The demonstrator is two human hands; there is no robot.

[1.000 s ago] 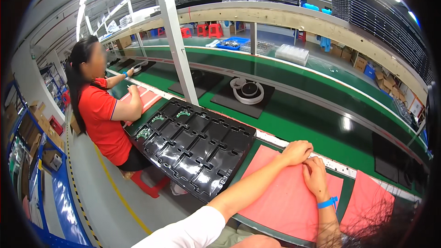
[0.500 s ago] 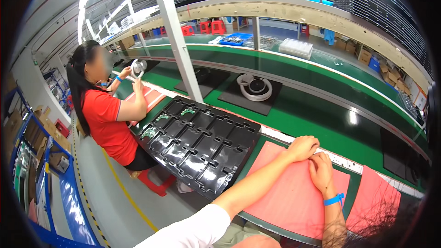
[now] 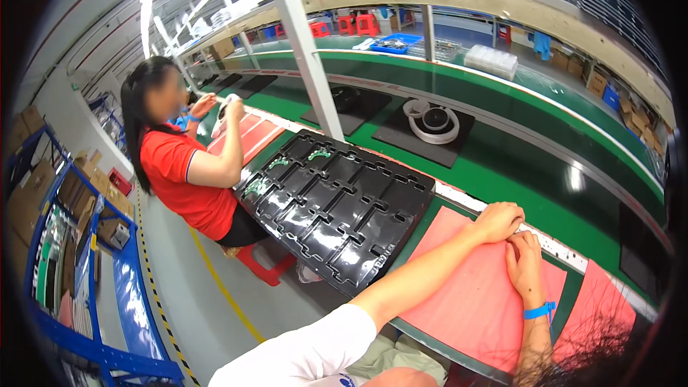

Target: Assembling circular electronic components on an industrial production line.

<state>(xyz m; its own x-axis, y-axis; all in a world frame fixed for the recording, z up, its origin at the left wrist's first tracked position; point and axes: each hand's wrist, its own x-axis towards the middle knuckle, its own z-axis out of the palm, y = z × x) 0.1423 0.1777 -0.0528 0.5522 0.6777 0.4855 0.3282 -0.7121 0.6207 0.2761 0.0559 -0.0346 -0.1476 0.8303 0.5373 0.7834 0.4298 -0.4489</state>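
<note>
My left hand (image 3: 501, 221) rests at the white ledge (image 3: 559, 249) along the conveyor, its fingers curled in. Close beside it, nearly touching, my right hand (image 3: 526, 261) lies with bent fingers held together and a blue band on its wrist. No item shows in either hand, though the fingertips are partly hidden. Beneath both arms spreads a pink mat (image 3: 459, 279) on the bench. To the left sits a black moulded tray (image 3: 344, 208) with many recesses; several green circuit boards (image 3: 319, 154) lie in its far-left ones.
Beyond the ledge runs a green conveyor (image 3: 494, 179), carrying white ring-shaped parts (image 3: 433, 129) on a dark pad. A co-worker in a red shirt (image 3: 172, 161) sits left, handling a white part. A grey post (image 3: 304, 50) rises behind the tray. Blue shelving (image 3: 107, 301) stands far left.
The view has shifted a little, so the scene sits further right. My hands keep the same place at the ledge. The co-worker's hands and white part have moved slightly.
</note>
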